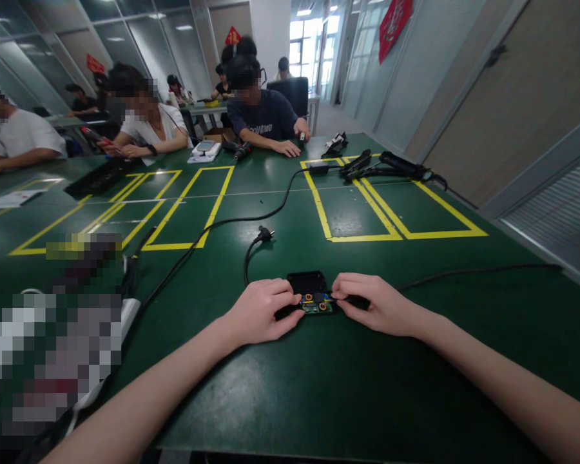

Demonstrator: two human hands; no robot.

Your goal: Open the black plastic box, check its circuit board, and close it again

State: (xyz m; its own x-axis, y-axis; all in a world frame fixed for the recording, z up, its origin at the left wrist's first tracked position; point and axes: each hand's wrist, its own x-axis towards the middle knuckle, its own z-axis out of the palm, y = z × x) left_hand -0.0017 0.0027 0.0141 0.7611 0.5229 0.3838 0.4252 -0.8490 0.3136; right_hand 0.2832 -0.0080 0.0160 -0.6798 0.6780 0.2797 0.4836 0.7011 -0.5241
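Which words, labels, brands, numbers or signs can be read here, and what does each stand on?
None can be read with certainty.
Dark blue shirt across the table: pale lettering, too blurred.
Large red sign on the right-hand glass: slanted characters, too blurred.
Red sign at the back: a character, too small.
Circuit board between the hands: any markings too small.

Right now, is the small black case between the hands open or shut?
Open. The circuit board inside the black case lies uncovered, its coils showing, between the left hand and right hand.
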